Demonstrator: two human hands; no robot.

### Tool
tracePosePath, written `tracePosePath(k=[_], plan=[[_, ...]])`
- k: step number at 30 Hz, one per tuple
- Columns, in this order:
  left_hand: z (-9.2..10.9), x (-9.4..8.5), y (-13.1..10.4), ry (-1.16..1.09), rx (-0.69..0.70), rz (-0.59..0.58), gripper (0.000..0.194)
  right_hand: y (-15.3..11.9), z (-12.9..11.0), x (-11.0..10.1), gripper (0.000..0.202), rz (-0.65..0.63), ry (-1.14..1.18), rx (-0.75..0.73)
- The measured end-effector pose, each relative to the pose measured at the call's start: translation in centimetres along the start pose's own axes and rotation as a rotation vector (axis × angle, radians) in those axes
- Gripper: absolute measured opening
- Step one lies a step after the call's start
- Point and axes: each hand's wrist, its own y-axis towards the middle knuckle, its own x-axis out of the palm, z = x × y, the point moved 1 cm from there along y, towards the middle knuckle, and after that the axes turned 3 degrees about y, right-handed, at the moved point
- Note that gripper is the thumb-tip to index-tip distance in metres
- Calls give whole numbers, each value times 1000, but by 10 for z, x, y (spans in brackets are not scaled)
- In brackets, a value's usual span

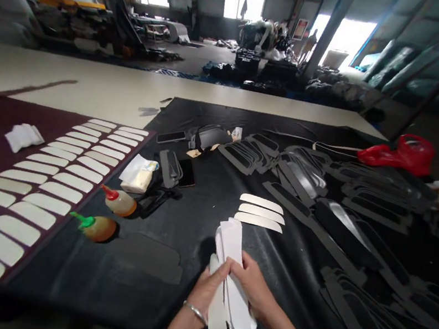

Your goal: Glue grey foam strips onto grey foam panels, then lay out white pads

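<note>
Both my hands are over the near edge of the black-covered table. A stack of long white strips with rounded ends [236, 302] is gripped between them. My left hand [210, 284] wraps the stack's left side, its thumb on top, near a separate cream strip [218, 324] hanging at an angle. My right hand [252, 282] clasps the stack from the right, with the thumb across the upper face. Its remaining fingers are partly hidden. Just beyond the stack, three cream strips [261, 210] lie in a row on the black cover [177, 213].
Rows of pale strips [69, 181] lie on maroon material at left. Two glue bottles, red-tipped [120, 202] and green-tipped [97, 228], rest beside a tissue pack [138, 176] and a phone [187, 173]. Dark cut pieces [363, 312] cover the right side, with a red plastic bag [404, 153] behind.
</note>
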Motion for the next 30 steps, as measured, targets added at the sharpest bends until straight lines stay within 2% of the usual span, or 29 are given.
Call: tracePosePath(k=[2, 3, 6, 8, 10, 13, 15, 18, 20, 23, 25, 30], plan=[[-2, 2, -2, 6, 99, 95, 66, 2, 1, -1, 23, 76, -206, -120], [-3, 4, -2, -3, 156, 104, 65, 2, 2, -1, 22, 116, -318, -194], [-7, 7, -2, -66, 334, 35, 64, -2, 11, 5, 29, 210, -640, -483], [-10, 8, 2, -102, 370, 14, 64, -7, 18, 11, 34, 247, -798, -653], [-12, 8, 7, -135, 334, 45, 60, -13, 22, 17, 39, 254, -883, -726], [-14, 4, 14, -188, 241, 83, 52, -26, 16, 19, 51, 166, -903, -717], [-15, 1, 16, -208, 155, 33, 47, -34, 8, 15, 56, 78, -869, -694], [-13, -1, 17, -264, 68, -58, 41, -42, -2, 5, 53, 9, -772, -675], [-12, -1, 17, -305, 76, -32, 35, -41, -3, -3, 48, 20, -726, -661], [-14, 2, 19, -318, 79, 27, 32, -34, 3, -16, 44, 67, -722, -612], [-19, 5, 23, -301, 54, 40, 35, -28, 11, -24, 42, 47, -705, -546], [-40, 14, 34, -175, 27, 74, 47, -5, 31, -48, 34, 18, -568, -302]])
